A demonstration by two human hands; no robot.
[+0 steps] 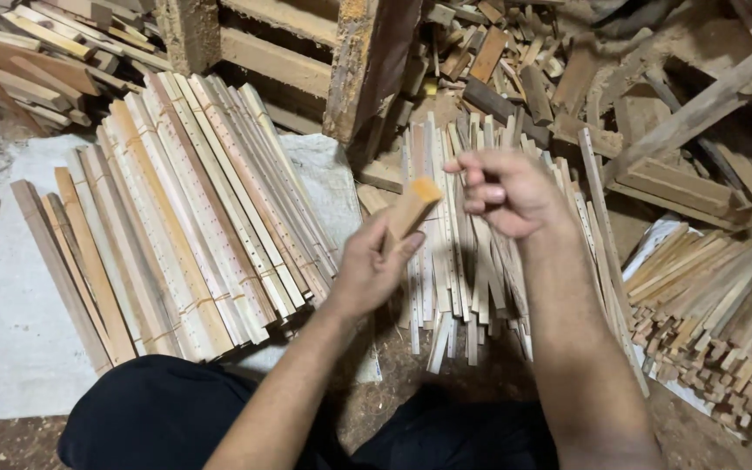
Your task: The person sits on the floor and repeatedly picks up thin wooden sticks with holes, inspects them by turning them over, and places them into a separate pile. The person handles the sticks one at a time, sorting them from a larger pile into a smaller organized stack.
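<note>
Head view, looking down: we see the left hand (372, 265) at the centre of the frame, closed around a short wooden block (411, 207) that rises tilted from the fist, its pale end grain facing up. Just right of it, the right hand (502, 191) hovers with fingers curled loosely inward and thumb near the fingertips, holding nothing we can make out and not touching the block. Beneath both hands lies a loose heap of thin drilled slats (463, 287) on the dirt floor (367, 418). At the left of the frame, bundled slats (193, 226) fan across a white sheet (2, 322). At lower right sits a stack of short sticks (715, 313); scrap offcuts (515, 61) crowd the upper right.
</note>
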